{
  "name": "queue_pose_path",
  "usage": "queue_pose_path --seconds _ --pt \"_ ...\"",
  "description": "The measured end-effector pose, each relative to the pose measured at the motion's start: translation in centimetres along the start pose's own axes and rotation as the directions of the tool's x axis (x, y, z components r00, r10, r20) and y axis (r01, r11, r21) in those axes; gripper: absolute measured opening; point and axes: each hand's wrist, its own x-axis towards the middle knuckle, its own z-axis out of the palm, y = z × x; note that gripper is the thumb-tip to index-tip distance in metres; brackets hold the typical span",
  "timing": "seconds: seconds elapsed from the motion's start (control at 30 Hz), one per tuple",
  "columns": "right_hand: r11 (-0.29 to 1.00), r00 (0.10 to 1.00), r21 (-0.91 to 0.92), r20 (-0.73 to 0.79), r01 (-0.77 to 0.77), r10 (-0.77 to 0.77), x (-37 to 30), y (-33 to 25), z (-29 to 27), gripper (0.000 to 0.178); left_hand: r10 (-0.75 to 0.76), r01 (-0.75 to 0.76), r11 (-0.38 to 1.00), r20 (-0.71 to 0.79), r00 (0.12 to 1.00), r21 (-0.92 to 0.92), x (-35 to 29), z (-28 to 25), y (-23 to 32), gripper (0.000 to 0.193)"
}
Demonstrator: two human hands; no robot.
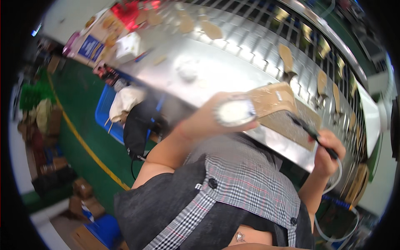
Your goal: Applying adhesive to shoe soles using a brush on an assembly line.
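My left hand point(204, 114) is closed round one end of a tan, curved shoe insole point(271, 100); the hand is partly blurred. A whitish oval pad point(234, 113) shows at the held end, and I cannot tell whether it is part of the insole. In my right hand point(327, 156) is a black pen-shaped tool point(308, 131) with a pale hose behind it. The tool's tip is at the insole's far edge, either touching or just short of it. Beneath the insole lies a brown textured board point(287, 127) on the metal table point(166, 71).
Beyond the table runs a slatted conveyor point(246, 48) carrying several tan insoles point(286, 58). A white box point(128, 46) and a red plastic bag point(129, 14) sit at the far left. Below them is a blue crate point(104, 108) with cloth and a black bag point(136, 131).
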Motion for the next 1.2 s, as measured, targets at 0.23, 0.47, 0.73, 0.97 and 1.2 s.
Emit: queue_pose_path --seconds 0.23,0.47,0.73,0.97,1.2 --pt "0.884 0.900 -0.296 -0.359 -0.362 0.248 -5.0 5.7 1.1 0.026 -0.054 0.039 0.987 -0.097 0.994 -0.156 8.5 -0.8 -6.3 0.039" --pt "0.436 0.967 -0.864 -0.219 -0.253 0.128 -12.7 12.9 4.4 0.036 -0.124 0.078 0.985 -0.327 0.937 -0.151 23.9 -3.2 -16.9 0.044" --pt "0.425 0.970 -0.873 -0.230 -0.239 0.073 -13.2 13.8 4.7 0.041 -0.237 0.589 0.544 -0.563 0.792 0.598 24.3 -9.7 -22.5 0.040" --pt "0.403 0.974 -0.887 -0.204 -0.225 0.097 -12.8 13.6 4.9 0.041 -0.133 0.789 0.431 -0.835 0.534 0.437 25.1 -16.1 -21.4 0.047" --pt "0.416 0.981 -0.889 -0.184 -0.192 0.060 -13.0 14.3 4.9 0.043 -0.170 0.778 0.503 -0.839 0.516 0.377 25.4 -18.2 -21.8 0.041"
